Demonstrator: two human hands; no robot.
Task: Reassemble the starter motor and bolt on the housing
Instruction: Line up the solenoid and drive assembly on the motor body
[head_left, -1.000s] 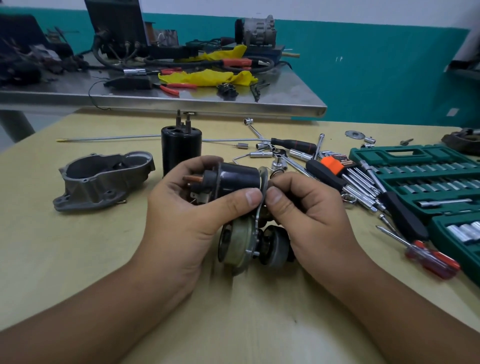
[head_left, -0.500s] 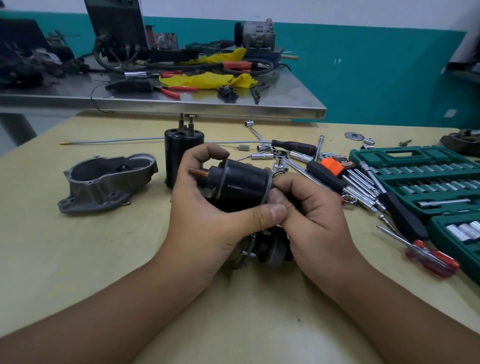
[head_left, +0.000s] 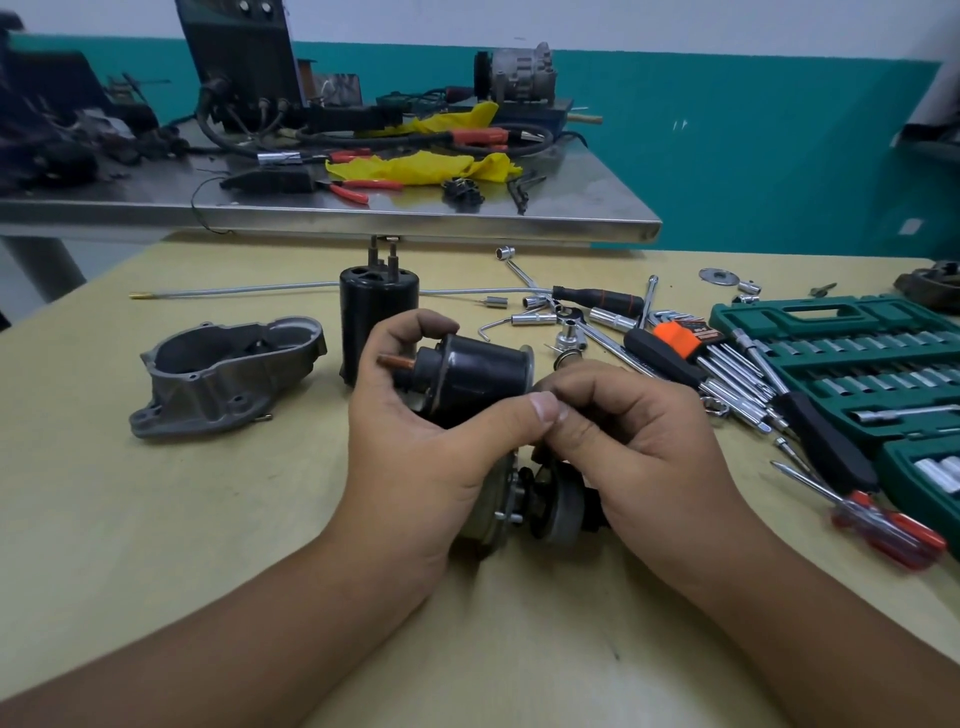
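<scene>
Solenoid (head_left: 478, 376), black and cylindrical with a copper stud pointing left, sits in our left hand (head_left: 415, 441): the fingers curl over its far side and the thumb wraps across its near side, so the hand is clamped on it. Our right hand (head_left: 639, 441) meets it from the right, fingers curled in tight at the solenoid's flanged end; we cannot tell what they pinch there. Right thumb and left thumb touch. Below both hands, the rest of the starter motor (head_left: 545, 506) lies on the yellow table (head_left: 156, 519), partly hidden by our palms. Behind the left hand, a black motor body (head_left: 376, 317) stands upright. Well to the left lies the grey housing (head_left: 223, 371), open side up, apart from both hands. Sockets and screwdrivers lie scattered to the right, beside a green socket case (head_left: 857, 353).
</scene>
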